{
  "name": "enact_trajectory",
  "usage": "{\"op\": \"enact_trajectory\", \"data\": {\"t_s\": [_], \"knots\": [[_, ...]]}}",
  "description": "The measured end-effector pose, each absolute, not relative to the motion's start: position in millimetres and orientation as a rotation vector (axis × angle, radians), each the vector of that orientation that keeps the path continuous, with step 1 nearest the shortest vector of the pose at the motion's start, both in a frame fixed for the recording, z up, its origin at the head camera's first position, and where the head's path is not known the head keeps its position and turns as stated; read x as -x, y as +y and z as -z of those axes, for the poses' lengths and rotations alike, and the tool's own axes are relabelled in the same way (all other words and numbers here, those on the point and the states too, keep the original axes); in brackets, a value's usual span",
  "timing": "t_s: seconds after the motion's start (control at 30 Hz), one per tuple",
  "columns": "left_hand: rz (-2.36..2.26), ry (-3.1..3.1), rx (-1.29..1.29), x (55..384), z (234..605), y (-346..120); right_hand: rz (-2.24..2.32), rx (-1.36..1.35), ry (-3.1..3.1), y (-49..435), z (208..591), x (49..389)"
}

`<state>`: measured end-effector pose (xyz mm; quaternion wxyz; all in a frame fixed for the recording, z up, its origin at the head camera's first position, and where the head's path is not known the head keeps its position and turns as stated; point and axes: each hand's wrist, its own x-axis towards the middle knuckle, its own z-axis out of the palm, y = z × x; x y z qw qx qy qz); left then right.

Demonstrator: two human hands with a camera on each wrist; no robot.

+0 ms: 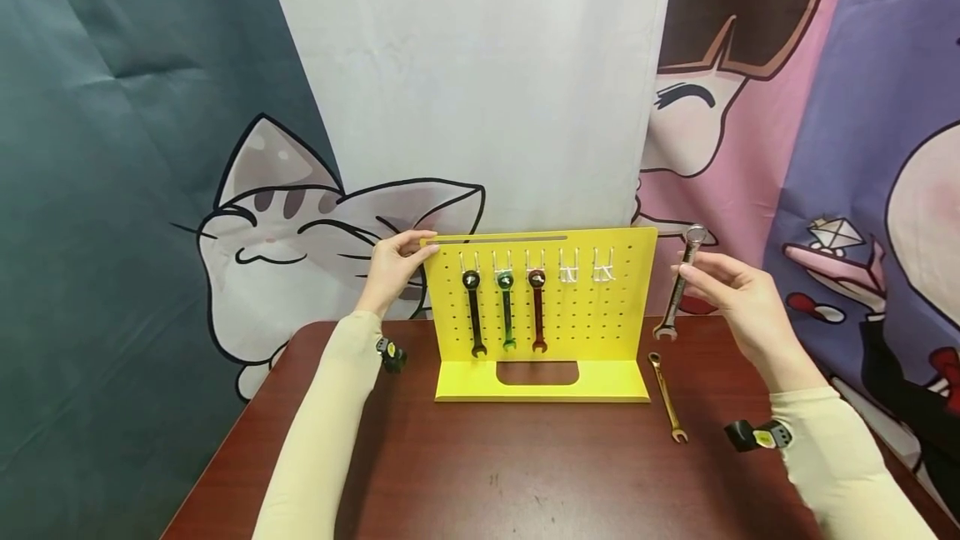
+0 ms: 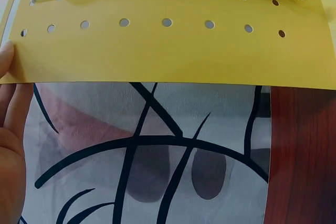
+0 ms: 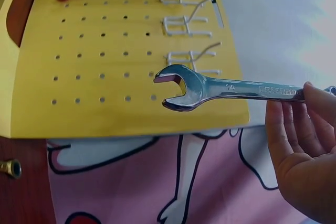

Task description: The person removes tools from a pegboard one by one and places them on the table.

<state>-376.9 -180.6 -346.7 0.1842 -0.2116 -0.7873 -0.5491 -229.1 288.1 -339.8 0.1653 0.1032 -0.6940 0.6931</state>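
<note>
A yellow pegboard (image 1: 457,340) stands on the table, and my left hand (image 1: 395,267) pinches its top left corner between thumb and fingers. In my right hand (image 1: 738,298) is a silver combination wrench (image 1: 678,290), gripped near its ring end, open end pointing down, just right of the board. The right wrist view shows the open jaw of this silver wrench (image 3: 231,88) overlapping the board. Black (image 1: 474,315), green (image 1: 507,311) and red (image 1: 537,311) wrenches hang from the board's hooks. Two white hooks (image 1: 568,267) at the right bear nothing.
A gold wrench (image 1: 667,398) lies on the brown table (image 1: 480,473), right of the board's base. Behind the table hangs a cloth backdrop (image 1: 480,90) with cartoon figures. The board's base has a rectangular cutout (image 1: 537,372).
</note>
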Motion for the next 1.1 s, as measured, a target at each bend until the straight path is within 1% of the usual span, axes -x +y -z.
{"op": "enact_trajectory", "data": {"t_s": [0.43, 0.73, 0.93, 1.1], "knots": [[1.497, -2.229, 0.597, 378.5, 348.6, -181.7, -1.916, -0.206, -2.042, 312.7, 350.2, 228.6], [1.512, -2.229, 0.581, 378.4, 349.5, -181.9, -1.952, -0.189, -2.038, 319.0, 359.6, 231.8], [1.51, -2.224, 0.583, 378.8, 348.0, -182.2, -1.807, -0.127, -2.182, 324.2, 366.4, 235.6], [1.497, -2.258, 0.57, 377.0, 347.6, -180.7, -1.713, -0.071, -2.295, 330.6, 380.2, 237.9]]}}
